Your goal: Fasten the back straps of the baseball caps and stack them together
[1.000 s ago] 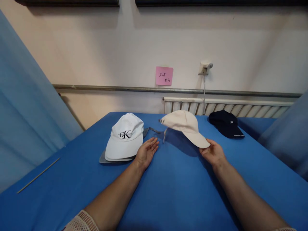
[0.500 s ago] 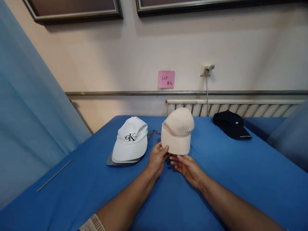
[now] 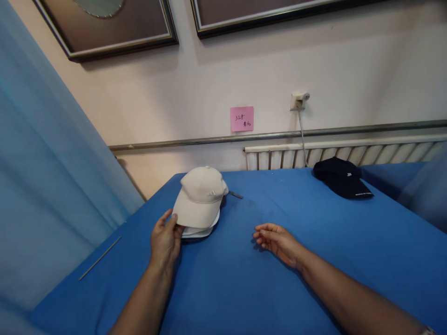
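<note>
My left hand (image 3: pixel 166 237) grips the brim of a beige baseball cap (image 3: pixel 200 197), thumb on top and fingers underneath. That cap lies over a stack of caps; of these, white brims (image 3: pixel 199 232) and a darker edge show below it. My right hand (image 3: pixel 275 242) is apart from the caps, just over the blue cloth, with its fingers loosely curved and nothing in it. Farther off at the right rests a dark navy baseball cap (image 3: pixel 340 177) with small white lettering on its brim.
A blue cloth (image 3: pixel 240 284) covers the table. At the left lies a thin stick (image 3: pixel 99 258) near a light blue curtain (image 3: pixel 59 177). Behind the table are a radiator (image 3: pixel 279 159), a metal pipe (image 3: pixel 195 141), a socket (image 3: pixel 298 101) with a cord and a pink note (image 3: pixel 241 119).
My left hand has carried the beige cap leftward onto the stack, covering the white cap's lettering. My right hand has come away from the beige cap. The view has tilted slightly.
</note>
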Demonstrator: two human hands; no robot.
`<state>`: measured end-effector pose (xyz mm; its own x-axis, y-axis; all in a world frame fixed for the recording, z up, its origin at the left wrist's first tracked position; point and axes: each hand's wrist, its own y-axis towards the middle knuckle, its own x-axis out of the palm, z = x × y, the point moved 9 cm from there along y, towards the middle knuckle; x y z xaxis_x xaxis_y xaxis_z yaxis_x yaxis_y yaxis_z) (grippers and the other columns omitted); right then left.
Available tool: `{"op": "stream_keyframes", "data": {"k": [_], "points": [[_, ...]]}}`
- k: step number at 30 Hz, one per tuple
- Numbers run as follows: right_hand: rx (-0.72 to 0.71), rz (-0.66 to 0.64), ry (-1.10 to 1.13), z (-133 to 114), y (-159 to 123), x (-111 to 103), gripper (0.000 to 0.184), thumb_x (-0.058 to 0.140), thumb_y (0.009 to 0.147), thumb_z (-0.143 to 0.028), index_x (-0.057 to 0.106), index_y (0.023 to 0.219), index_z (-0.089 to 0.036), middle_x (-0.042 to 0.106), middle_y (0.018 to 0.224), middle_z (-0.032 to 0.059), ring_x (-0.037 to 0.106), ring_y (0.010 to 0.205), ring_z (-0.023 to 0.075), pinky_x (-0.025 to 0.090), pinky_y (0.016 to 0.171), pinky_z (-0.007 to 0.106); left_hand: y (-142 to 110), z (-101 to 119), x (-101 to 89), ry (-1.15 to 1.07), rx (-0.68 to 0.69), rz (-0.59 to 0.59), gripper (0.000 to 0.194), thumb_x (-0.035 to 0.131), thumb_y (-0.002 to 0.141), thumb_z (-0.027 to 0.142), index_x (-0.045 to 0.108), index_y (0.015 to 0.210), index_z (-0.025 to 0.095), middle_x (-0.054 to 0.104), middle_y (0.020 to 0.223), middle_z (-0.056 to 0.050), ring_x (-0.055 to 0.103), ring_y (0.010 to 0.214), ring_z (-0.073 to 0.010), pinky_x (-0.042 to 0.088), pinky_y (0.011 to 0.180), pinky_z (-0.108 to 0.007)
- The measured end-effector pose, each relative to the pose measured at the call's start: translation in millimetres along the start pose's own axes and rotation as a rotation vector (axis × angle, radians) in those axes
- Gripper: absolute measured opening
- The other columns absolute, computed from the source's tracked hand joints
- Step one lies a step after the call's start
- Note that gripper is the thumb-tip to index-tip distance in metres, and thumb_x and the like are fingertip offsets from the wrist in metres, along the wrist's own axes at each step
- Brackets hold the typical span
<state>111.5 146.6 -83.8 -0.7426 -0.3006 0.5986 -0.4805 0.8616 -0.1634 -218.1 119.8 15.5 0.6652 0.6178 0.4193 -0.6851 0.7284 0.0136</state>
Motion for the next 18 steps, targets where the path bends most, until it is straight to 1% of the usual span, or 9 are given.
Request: {"op": "stream_keyframes", "data": {"k": [2,3,5,7,10,13,16,18], "points": [[-0.002,-0.003,-0.002,-1,-1,1,0.030,0.079,0.071,-0.031,0.068,0.093,-0.016,0.071,0.090,0.0070,0.065,0.072,0.0128,0.047,0.068,0.026,-4,-5,-10.9,-0.022,-0.003,0.029,0.025,0.060,0.082,0.004,0.063,0.105,0.015,0.069,0.093,-0.006,0.067,0.074,-0.0104,0.058,0.065,-0.019],[-0.003,-0.004,-0.004,-2,-2,2,0.030,0.079,0.070,-0.031,0.068,0.093,-0.015,0.071,0.090,0.0069,0.064,0.072,0.0126,0.047,0.067,0.026,-5,-6,-12.4,-0.044,-0.006,0.030,0.023,0.060,0.082,0.003,0.063,0.102,0.015,0.069,0.092,-0.006,0.067,0.074,-0.0103,0.058,0.067,-0.020],[-0.002,-0.007,-0.010,-3,-3,3,0.030,0.079,0.070,-0.030,0.068,0.094,-0.015,0.071,0.089,0.0065,0.064,0.071,0.0122,0.047,0.067,0.025,-5,-2,-9.6,-0.091,0.001,0.019,0.020,0.059,0.082,0.002,0.062,0.098,0.014,0.068,0.090,-0.005,0.067,0.073,-0.0099,0.058,0.068,-0.019],[0.004,-0.013,-0.018,-3,-3,4,0.031,0.079,0.071,-0.030,0.068,0.095,-0.015,0.071,0.090,0.0066,0.064,0.072,0.0120,0.046,0.067,0.025,-3,6,-3.0,-0.123,0.031,0.013,0.019,0.059,0.081,0.002,0.062,0.095,0.015,0.068,0.089,-0.004,0.067,0.073,-0.0097,0.058,0.068,-0.019],[0.018,-0.021,-0.031,-2,-3,3,0.032,0.079,0.071,-0.030,0.067,0.096,-0.015,0.072,0.091,0.0073,0.064,0.071,0.0117,0.046,0.067,0.025,5,16,4.7,-0.130,0.072,0.031,0.018,0.060,0.081,0.003,0.061,0.094,0.015,0.068,0.087,-0.003,0.066,0.073,-0.0102,0.058,0.072,-0.022],[0.023,-0.032,-0.030,-1,-2,1,0.032,0.079,0.070,-0.030,0.067,0.096,-0.014,0.072,0.091,0.0077,0.064,0.071,0.0119,0.046,0.066,0.025,12,7,3.1,-0.111,0.007,0.081,0.014,0.060,0.081,0.002,0.059,0.087,0.014,0.065,0.082,-0.003,0.066,0.074,-0.0114,0.057,0.076,-0.025],[0.024,-0.048,-0.016,-1,-1,0,0.031,0.079,0.070,-0.030,0.067,0.094,-0.015,0.072,0.090,0.0077,0.065,0.072,0.0125,0.047,0.066,0.025,16,-7,-7.4,-0.063,-0.072,0.144,0.014,0.057,0.082,0.002,0.056,0.080,0.016,0.063,0.079,-0.003,0.065,0.074,-0.0115,0.056,0.077,-0.024],[0.027,-0.056,-0.004,1,0,0,0.030,0.079,0.070,-0.029,0.067,0.093,-0.015,0.072,0.090,0.0076,0.066,0.071,0.0126,0.048,0.066,0.025,16,-11,-14.0,-0.007,-0.103,0.148,0.015,0.056,0.082,0.002,0.056,0.079,0.017,0.063,0.080,-0.003,0.065,0.074,-0.0120,0.055,0.077,-0.024]]}}
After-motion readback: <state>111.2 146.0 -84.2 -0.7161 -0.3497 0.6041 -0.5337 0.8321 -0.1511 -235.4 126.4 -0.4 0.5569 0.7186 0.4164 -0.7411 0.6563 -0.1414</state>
